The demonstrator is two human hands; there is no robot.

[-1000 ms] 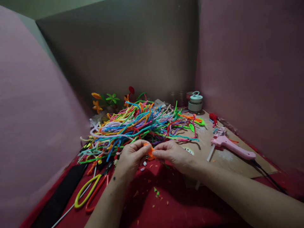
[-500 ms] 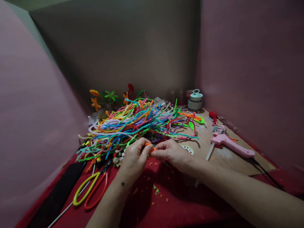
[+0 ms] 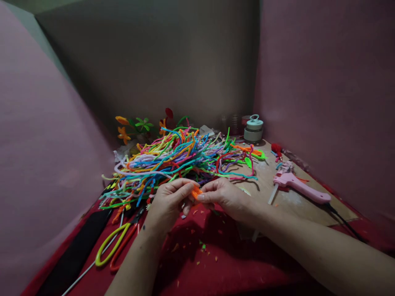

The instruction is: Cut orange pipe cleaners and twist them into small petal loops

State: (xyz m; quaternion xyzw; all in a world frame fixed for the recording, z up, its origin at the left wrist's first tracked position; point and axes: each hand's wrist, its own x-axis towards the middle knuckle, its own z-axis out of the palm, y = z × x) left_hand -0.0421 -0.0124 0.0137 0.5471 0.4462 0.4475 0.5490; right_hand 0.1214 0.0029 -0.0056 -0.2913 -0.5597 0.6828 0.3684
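Turning slightly from a moment earlier, the left hand [image 3: 166,201] pinched the fuzzy orange piece [image 3: 196,192] against the right hand's [image 3: 227,199] pinch, baring more of it between them, its handling seemingly unfinished.

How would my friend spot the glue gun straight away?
Find the big colourful pile, then the brown board to its right. The glue gun lies there; unlike its neighbours, it has a smooth pink handle and a black cord.
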